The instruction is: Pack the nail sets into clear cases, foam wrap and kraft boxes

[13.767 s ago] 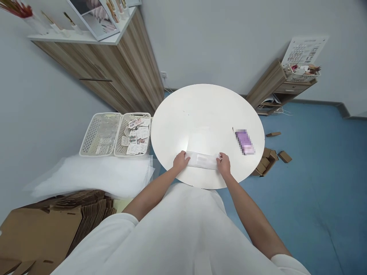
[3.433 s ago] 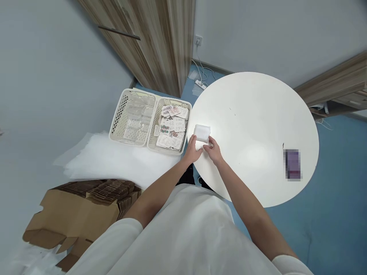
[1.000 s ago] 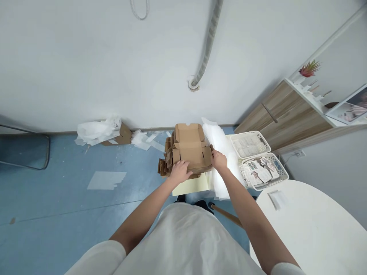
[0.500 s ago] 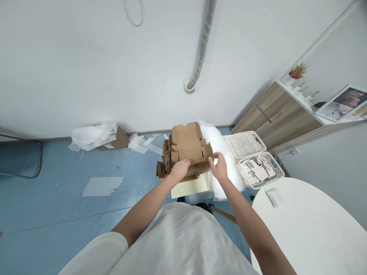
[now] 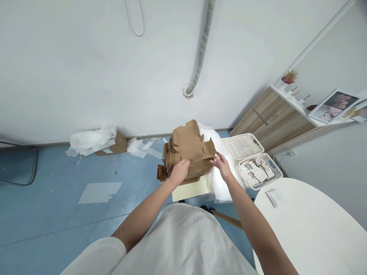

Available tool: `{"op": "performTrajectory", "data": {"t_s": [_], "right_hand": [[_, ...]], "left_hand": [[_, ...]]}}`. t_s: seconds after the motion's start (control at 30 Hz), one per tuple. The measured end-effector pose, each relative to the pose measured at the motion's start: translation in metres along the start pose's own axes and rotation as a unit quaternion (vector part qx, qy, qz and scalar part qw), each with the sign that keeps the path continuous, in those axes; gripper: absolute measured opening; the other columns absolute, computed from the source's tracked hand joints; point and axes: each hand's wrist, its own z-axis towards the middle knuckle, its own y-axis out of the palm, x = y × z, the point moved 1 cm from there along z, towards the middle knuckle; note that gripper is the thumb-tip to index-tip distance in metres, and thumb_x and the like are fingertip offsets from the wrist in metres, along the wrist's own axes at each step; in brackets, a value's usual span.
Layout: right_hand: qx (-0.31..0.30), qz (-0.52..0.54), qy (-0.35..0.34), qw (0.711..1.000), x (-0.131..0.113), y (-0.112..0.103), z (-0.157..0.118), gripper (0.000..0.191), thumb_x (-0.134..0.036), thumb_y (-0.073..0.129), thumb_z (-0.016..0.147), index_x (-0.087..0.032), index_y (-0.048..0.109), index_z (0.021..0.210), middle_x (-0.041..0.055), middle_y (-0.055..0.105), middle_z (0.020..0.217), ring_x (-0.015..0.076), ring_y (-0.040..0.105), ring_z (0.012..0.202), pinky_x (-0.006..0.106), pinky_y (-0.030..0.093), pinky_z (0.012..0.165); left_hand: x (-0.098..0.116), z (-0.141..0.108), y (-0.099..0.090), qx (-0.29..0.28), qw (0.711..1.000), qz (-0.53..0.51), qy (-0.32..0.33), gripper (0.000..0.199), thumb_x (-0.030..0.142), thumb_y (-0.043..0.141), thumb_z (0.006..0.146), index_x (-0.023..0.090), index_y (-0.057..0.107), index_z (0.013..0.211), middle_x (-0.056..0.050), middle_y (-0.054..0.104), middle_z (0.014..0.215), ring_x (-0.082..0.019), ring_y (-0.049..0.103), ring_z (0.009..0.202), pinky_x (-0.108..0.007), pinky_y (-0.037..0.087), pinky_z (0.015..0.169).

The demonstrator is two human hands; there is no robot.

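A flattened brown cardboard box [image 5: 187,141] lies tilted on top of a stack of similar folded boxes [image 5: 166,168]. My left hand [image 5: 180,171] grips its near edge, fingers curled over the cardboard. At the near right corner, beside a raised flap, my right hand [image 5: 222,165] pinches the same box between thumb and fingers; the fingertips are partly hidden. Under the stack a pale yellow board [image 5: 190,190] shows. White foam sheets [image 5: 223,187] lie just right of the stack, beneath my right hand.
Two white plastic baskets [image 5: 246,146] stand right of the foam, the nearer holding printed packets [image 5: 256,170]. A round white table [image 5: 309,225] is at lower right, a wooden cabinet [image 5: 283,118] behind. Crumpled white wrapping [image 5: 91,141] lies by the wall at left.
The top box has turned slightly and its right side has risen, with its flap standing higher. My right hand's fingers have shifted at that corner. The view has moved a little.
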Motion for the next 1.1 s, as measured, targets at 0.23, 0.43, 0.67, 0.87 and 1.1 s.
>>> {"op": "performTrajectory", "data": {"t_s": [0.23, 0.43, 0.67, 0.87, 1.1], "right_hand": [[-0.017, -0.068, -0.012, 0.997, -0.030, 0.020, 0.011, 0.050, -0.037, 0.059, 0.069, -0.022, 0.046, 0.114, 0.0055, 0.063, 0.093, 0.0164, 0.063, 0.066, 0.031, 0.053, 0.060], [0.011, -0.053, -0.059, 0.997, -0.027, 0.029, 0.010, 0.031, -0.035, 0.051, 0.072, -0.020, 0.052, 0.099, 0.0024, 0.062, 0.081, 0.0149, 0.060, 0.055, 0.030, 0.051, 0.053], [0.013, 0.059, -0.068, 0.996, -0.026, 0.033, 0.003, 0.035, -0.039, 0.056, 0.069, -0.019, 0.051, 0.097, -0.0004, 0.061, 0.071, 0.0127, 0.057, 0.052, 0.028, 0.049, 0.053], [0.098, 0.124, -0.080, 0.984, -0.029, 0.019, 0.006, 0.033, -0.038, 0.057, 0.068, -0.021, 0.052, 0.095, -0.0043, 0.058, 0.065, 0.0095, 0.054, 0.052, 0.025, 0.047, 0.053], [0.108, 0.235, -0.074, 0.963, -0.035, -0.022, -0.012, 0.024, -0.029, 0.065, 0.067, -0.022, 0.054, 0.088, -0.0060, 0.059, 0.066, 0.0060, 0.051, 0.048, 0.023, 0.047, 0.053]], "left_hand": [[-0.002, -0.005, 0.004, 0.001, 0.999, -0.017, 0.037, 0.027, 0.016, 0.029, 0.087, 0.016, 0.055, 0.097, -0.008, 0.057, 0.089, -0.017, 0.054, 0.085, -0.031, 0.045, 0.078], [-0.006, -0.010, -0.006, 0.037, 0.999, 0.005, -0.006, 0.032, 0.033, 0.050, 0.078, 0.019, 0.049, 0.107, -0.010, 0.053, 0.106, -0.025, 0.048, 0.102, -0.042, 0.037, 0.090], [-0.016, -0.011, -0.005, 0.069, 0.981, -0.023, -0.182, 0.083, 0.028, 0.061, 0.067, 0.015, 0.013, 0.133, -0.018, 0.029, 0.132, -0.032, 0.027, 0.124, -0.052, 0.029, 0.094], [-0.017, -0.009, -0.008, 0.031, 0.972, -0.065, -0.222, 0.104, 0.034, 0.066, 0.062, 0.016, -0.006, 0.136, -0.021, 0.013, 0.140, -0.036, 0.016, 0.128, -0.057, 0.021, 0.096], [0.004, 0.003, -0.012, 0.014, 0.983, -0.124, -0.136, 0.096, 0.036, 0.062, 0.067, 0.019, -0.002, 0.137, -0.015, 0.010, 0.144, -0.032, 0.003, 0.132, -0.056, 0.006, 0.103]]}}
